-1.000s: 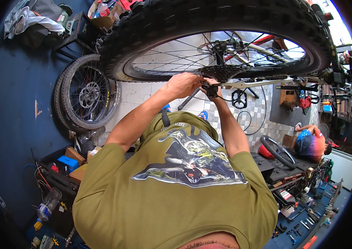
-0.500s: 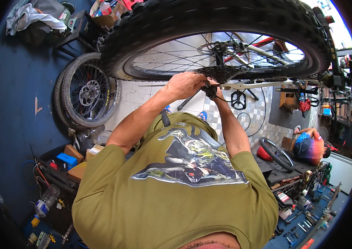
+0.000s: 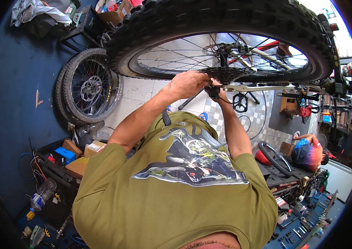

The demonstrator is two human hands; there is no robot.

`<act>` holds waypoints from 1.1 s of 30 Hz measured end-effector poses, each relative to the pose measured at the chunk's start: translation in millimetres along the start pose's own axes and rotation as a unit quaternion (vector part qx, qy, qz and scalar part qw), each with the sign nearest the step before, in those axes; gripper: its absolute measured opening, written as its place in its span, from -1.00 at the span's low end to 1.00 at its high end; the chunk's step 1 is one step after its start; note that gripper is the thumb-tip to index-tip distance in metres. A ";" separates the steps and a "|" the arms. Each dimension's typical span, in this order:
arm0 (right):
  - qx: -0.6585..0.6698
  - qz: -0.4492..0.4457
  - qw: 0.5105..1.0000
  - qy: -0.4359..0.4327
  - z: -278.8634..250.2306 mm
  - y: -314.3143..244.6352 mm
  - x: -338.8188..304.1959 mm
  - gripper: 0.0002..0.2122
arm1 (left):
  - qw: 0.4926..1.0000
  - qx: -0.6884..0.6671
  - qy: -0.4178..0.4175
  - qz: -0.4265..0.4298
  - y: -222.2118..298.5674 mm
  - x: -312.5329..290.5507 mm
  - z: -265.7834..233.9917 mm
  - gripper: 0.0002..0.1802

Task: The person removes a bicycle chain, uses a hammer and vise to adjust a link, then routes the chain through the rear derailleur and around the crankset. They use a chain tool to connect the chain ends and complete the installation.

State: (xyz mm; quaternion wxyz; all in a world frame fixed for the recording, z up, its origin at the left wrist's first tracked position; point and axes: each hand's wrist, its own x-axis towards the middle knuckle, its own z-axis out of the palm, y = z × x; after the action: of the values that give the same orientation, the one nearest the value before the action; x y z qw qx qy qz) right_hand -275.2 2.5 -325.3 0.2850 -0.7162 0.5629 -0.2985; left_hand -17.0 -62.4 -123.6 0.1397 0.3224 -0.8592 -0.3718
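A bicycle's rear wheel with a knobby black tire [image 3: 226,18] hangs in front of me, its cassette [image 3: 229,74] facing my body. My left hand [image 3: 187,85] is closed at the cassette's left edge, fingertips pinched together beside the rear derailleur [image 3: 212,92]; what they grip is too small to make out. From the right, my right hand [image 3: 217,94] reaches to the derailleur and closes around it, its fingers partly hidden behind the black body. A pale frame tube [image 3: 255,88] runs rightward from there, with a black pedal [image 3: 240,102] below it.
Spare wheels [image 3: 89,85] lean by the blue wall at left. Boxes [image 3: 80,166] fill a bench at lower left. A person [image 3: 308,154] crouches at right near a small wheel [image 3: 275,159]. Hand tools [image 3: 304,224] hang on a blue board at lower right. A repair stand leg [image 3: 190,100] stands below.
The view has shifted slightly, so the wheel and surroundings sit a little differently in it. Both hands stay at the derailleur and cassette, with almost no change of grip.
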 end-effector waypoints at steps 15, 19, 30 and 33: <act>0.090 0.027 0.996 0.002 1.8 -2.5 -2.7 -0.57 | 0.999 0.017 -0.028 -0.010 -1.8 2.3 5.5 -0.69; 0.017 0.074 0.997 -0.028 -4.0 -20.3 5.7 -0.57 | 0.998 0.040 -0.047 -0.026 -11.3 4.1 8.8 -0.67; -0.084 0.138 0.986 0.051 42.5 91.1 -38.9 -0.26 | 0.997 0.046 -0.052 -0.021 -24.0 24.5 40.6 -0.70; 0.242 0.281 0.929 0.010 68.1 80.0 -26.9 -0.45 | 0.995 0.069 -0.056 -0.039 -38.7 21.9 49.7 -0.68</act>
State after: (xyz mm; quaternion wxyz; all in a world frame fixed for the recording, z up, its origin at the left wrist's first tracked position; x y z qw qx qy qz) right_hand -280.2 17.4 -432.6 0.5163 -0.4348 0.6544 -0.3407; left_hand -39.9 -69.4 -185.8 0.0540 0.3428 -0.8763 -0.3341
